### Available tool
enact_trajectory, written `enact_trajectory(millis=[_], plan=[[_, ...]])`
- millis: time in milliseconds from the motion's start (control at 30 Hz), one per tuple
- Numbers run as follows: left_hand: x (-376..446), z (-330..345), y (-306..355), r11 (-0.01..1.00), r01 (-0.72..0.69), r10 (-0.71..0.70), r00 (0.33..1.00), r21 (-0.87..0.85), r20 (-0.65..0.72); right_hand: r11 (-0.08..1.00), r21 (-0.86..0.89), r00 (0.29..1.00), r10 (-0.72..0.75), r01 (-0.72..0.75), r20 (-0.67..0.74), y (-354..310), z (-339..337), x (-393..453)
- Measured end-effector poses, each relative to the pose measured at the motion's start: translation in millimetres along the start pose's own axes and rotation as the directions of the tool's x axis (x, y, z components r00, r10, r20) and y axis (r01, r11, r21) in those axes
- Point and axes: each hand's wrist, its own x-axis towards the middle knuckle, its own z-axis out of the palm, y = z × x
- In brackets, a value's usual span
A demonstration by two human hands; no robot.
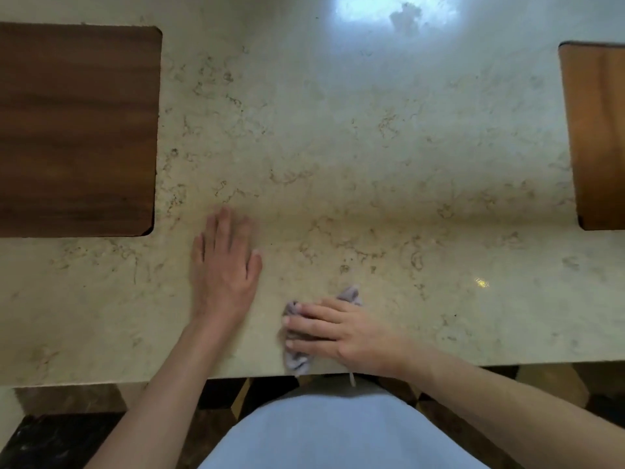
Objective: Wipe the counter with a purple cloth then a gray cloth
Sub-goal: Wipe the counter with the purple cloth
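A beige, veined stone counter [355, 147] fills most of the head view. My right hand [341, 330] lies flat on a small crumpled purple-grey cloth [297, 360] close to the counter's front edge, fingers pointing left. Bits of the cloth stick out above the fingers and below the palm; the rest is hidden under the hand. My left hand [225, 265] rests palm down on the bare counter just left of the cloth, fingers spread and holding nothing. No second cloth is in view.
A dark wooden board [74, 130] lies on the counter at the left. A lighter wooden board [598, 137] is cut off by the right edge. A bright light reflection [395, 11] sits at the far middle. The counter's front edge [101, 384] runs below my hands.
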Motion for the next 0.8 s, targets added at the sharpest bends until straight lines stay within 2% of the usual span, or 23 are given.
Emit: enact_trajectory(millis=[33, 67, 100, 133, 167, 233, 267, 300, 333, 400, 433, 467, 500, 533, 567, 600, 633, 667, 700, 733, 767, 800], plan=[[0, 3, 11, 0.999, -0.050, 0.050, 0.999, -0.003, 0.014, 0.994, -0.002, 0.992, -0.105, 0.105, 0.066, 8, -8, -15], [1, 6, 21, 0.996, -0.093, 0.093, 0.995, 0.002, 0.028, 0.990, -0.022, 0.986, -0.136, 0.139, 0.100, 29, -19, -22], [2, 10, 31, 0.992, -0.124, 0.123, 0.992, 0.009, 0.038, 0.994, -0.060, 0.994, -0.084, 0.089, 0.076, 56, -33, -22], [3, 13, 40, 0.991, -0.137, 0.136, 0.990, 0.008, 0.047, 0.993, -0.104, 0.999, 0.050, -0.048, 0.018, 87, -48, -19], [4, 15, 47, 0.992, -0.126, 0.126, 0.991, -0.006, 0.048, 0.961, -0.105, 0.966, 0.249, -0.255, -0.065, 119, -69, -13], [4, 18, 56, 0.998, -0.061, 0.062, 0.997, -0.034, 0.047, 0.795, -0.006, 0.776, 0.591, -0.607, -0.219, 171, -98, 2], [4, 19, 59, 0.999, -0.037, 0.038, 0.998, -0.029, 0.049, 0.722, 0.048, 0.688, 0.676, -0.690, -0.264, 179, -101, 10], [4, 20, 60, 1.000, -0.026, 0.026, 0.998, -0.013, 0.049, 0.708, 0.095, 0.658, 0.692, -0.700, -0.297, 174, -97, 18], [4, 20, 60, 1.000, -0.025, 0.025, 0.998, 0.000, 0.050, 0.746, 0.101, 0.687, 0.650, -0.658, -0.324, 157, -86, 20], [4, 21, 59, 1.000, -0.026, 0.026, 0.998, 0.004, 0.050, 0.894, 0.052, 0.850, 0.440, -0.445, -0.288, 93, -52, 3], [4, 22, 57, 1.000, -0.026, 0.026, 0.998, 0.007, 0.050, 0.960, 0.033, 0.943, 0.279, -0.278, -0.179, 57, -37, -16], [4, 22, 57, 1.000, -0.024, 0.023, 0.998, 0.013, 0.051, 0.994, 0.028, 0.994, 0.103, -0.102, -0.036, 30, -29, -39], [4, 22, 57, 1.000, -0.019, 0.018, 0.999, 0.021, 0.052, 0.997, 0.040, 0.996, -0.062, 0.059, 0.071, 20, -25, -63], [3, 22, 60, 1.000, -0.013, 0.012, 0.999, 0.027, 0.053, 0.986, 0.043, 0.980, -0.166, 0.163, 0.113, 26, -29, -82], [3, 22, 63, 1.000, -0.001, 0.000, 0.998, 0.028, 0.055, 0.983, 0.022, 0.975, -0.182, 0.181, 0.125, 46, -35, -94], [4, 21, 68, 1.000, 0.014, -0.016, 0.998, 0.023, 0.061, 0.994, -0.019, 0.989, -0.110, 0.112, 0.096, 72, -44, -98], [5, 20, 74, 0.999, 0.031, -0.031, 0.997, 0.012, 0.070, 0.998, -0.048, 0.999, 0.031, -0.030, 0.024, 99, -57, -96], [6, 21, 79, 0.999, 0.050, -0.050, 0.996, -0.002, 0.075, 0.974, -0.048, 0.972, 0.216, -0.221, -0.094, 129, -71, -89], [8, 21, 83, 0.997, 0.070, -0.069, 0.995, -0.015, 0.068, 0.913, -0.018, 0.894, 0.395, -0.407, -0.213, 157, -86, -82], [8, 21, 85, 0.996, 0.082, -0.080, 0.995, -0.031, 0.058, 0.817, 0.038, 0.777, 0.560, -0.575, -0.287, 180, -98, -73], [8, 21, 86, 0.996, 0.083, -0.081, 0.995, -0.046, 0.052, 0.719, 0.095, 0.662, 0.676, -0.688, -0.325, 196, -106, -64], [9, 21, 85, 0.995, 0.080, -0.077, 0.996, -0.055, 0.050, 0.647, 0.109, 0.578, 0.735, -0.755, -0.355, 203, -107, -52]])
